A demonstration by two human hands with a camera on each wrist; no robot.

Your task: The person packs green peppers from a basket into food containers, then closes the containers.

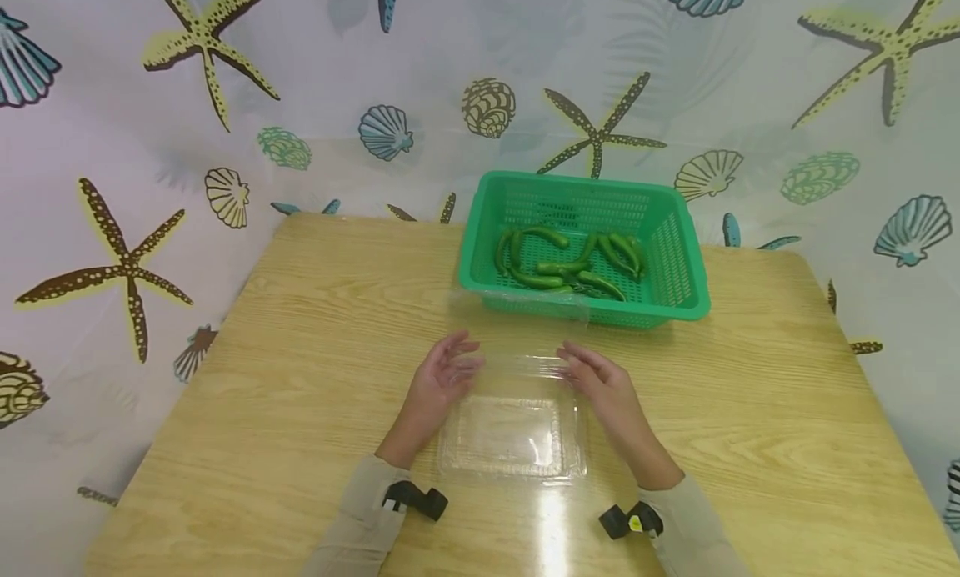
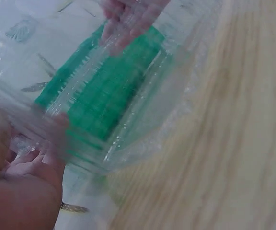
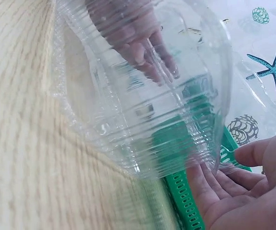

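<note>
A clear plastic clamshell box [image 1: 510, 439] lies with its lid [image 1: 517, 314] folded back toward the basket. My left hand [image 1: 444, 377] grips the box's left side by the hinge, its fingers loosely curled at the plastic edge. Opposite it, my right hand [image 1: 600, 385] holds the right side near the same fold. In the right wrist view, fingers [image 3: 207, 189] rest on the ribbed wall and the thumb comes to the rim. Through the clear plastic in the left wrist view, the other hand [image 2: 133, 21] shows on the far side.
Just behind the lid stands a green plastic basket [image 1: 678, 264] holding several long green peppers [image 1: 536, 279]. All stand on a wood-grain table [image 1: 322, 327]. A sheet with starfish and shell prints [image 1: 420, 85] hangs behind and beside the table.
</note>
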